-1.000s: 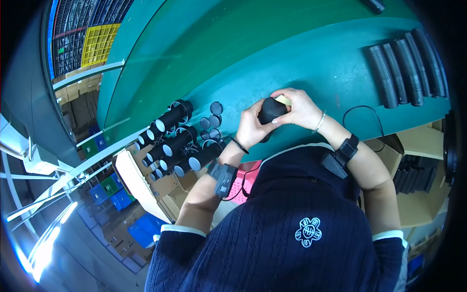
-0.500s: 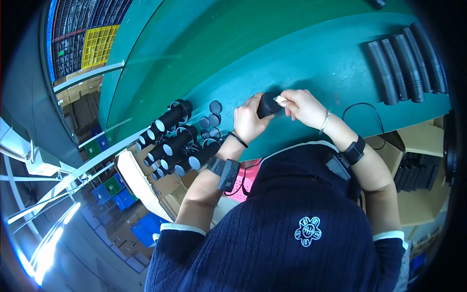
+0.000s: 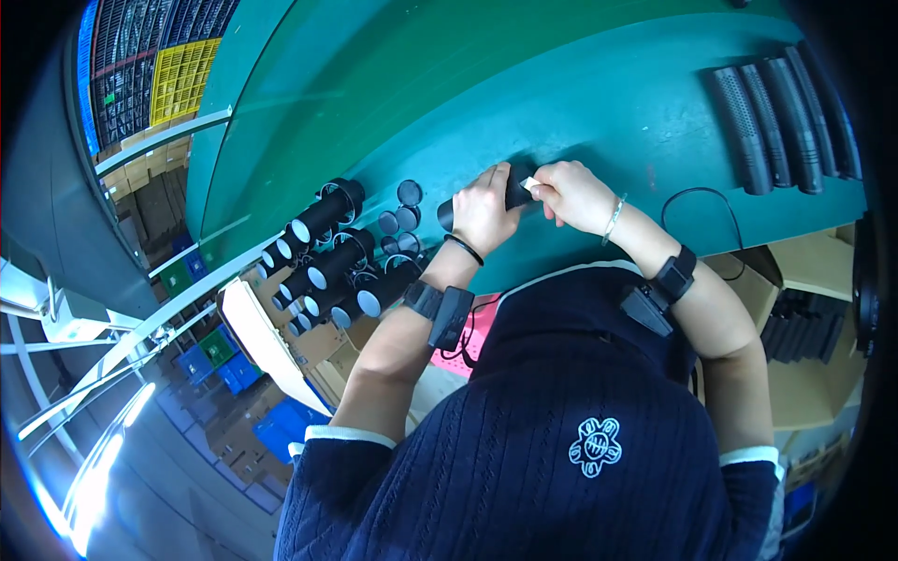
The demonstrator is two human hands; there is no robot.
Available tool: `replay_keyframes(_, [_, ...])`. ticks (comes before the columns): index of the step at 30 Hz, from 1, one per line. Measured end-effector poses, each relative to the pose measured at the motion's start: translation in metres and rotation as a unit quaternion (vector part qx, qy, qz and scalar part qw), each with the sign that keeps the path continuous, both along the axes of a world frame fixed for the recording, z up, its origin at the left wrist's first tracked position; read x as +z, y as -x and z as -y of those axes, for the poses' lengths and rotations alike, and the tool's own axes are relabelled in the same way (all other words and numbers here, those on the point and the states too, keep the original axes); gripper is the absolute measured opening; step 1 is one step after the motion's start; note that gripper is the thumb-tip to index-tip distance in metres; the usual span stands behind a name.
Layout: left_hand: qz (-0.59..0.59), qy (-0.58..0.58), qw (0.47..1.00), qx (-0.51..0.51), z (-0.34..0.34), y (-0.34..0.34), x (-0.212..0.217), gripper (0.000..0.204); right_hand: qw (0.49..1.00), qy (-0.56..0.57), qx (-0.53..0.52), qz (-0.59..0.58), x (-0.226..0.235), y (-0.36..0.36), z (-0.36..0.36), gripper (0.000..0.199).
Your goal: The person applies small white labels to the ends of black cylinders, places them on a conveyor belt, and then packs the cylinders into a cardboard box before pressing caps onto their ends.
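On the green bench [image 3: 636, 122], mid-near side, the left hand's [image 3: 484, 208] fingers wrap a black cylinder [image 3: 517, 190]; the right hand's [image 3: 575, 198] pinch a pale piece [image 3: 530, 184] at its right end, apparently working there, which calls for steady bracing.

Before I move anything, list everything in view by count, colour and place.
held cylinder: 1, black, in the left grip
small piece: 1, whitish, at the right grip
pale-ended cylinders: several, black, left
round caps: about five, dark, beside those cylinders
long pieces: at least five, black, far right
cable: 1, black, right
worktable: 1, green, centre
basket: 1, pink, below the table edge
yellow crate: 1, yellow, upper left
blue bins: several, blue, lower left
navy top: 1, navy, lower centre
left grip: 1, bare, around the cylinder
right grip: 1, bare, pinching the piece
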State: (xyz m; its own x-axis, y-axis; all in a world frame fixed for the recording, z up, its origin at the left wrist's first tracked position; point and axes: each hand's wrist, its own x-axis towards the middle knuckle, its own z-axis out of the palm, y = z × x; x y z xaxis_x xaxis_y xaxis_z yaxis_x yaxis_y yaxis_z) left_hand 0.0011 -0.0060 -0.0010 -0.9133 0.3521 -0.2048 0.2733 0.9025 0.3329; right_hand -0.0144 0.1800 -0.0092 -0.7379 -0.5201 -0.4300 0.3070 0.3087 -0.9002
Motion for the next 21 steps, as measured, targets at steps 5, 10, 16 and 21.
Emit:
replay_keyframes(5, [0.001,0.016,1.000,-0.004,0.0013,-0.0001,0.0019,0.061,1.000,0.007,0.006,0.007,-0.0011,0.0013,0.0001,0.027])
replay_keyframes(10, [0.008,0.021,1.000,-0.002,0.0023,-0.0019,-0.0029,0.061,1.000,0.012,0.003,0.022,-0.0057,0.0008,-0.0009,0.028])
replay_keyframes(16, [0.006,0.025,1.000,-0.006,0.0023,-0.0017,-0.0038,0.061,1.000,0.016,0.007,0.026,-0.0070,0.0013,0.0005,0.027])
replay_keyframes(21, [0.027,0.030,0.999,-0.017,0.0010,-0.0018,-0.0028,0.062,1.000,0.009,0.011,0.021,-0.0059,0.0030,0.0011,0.028])
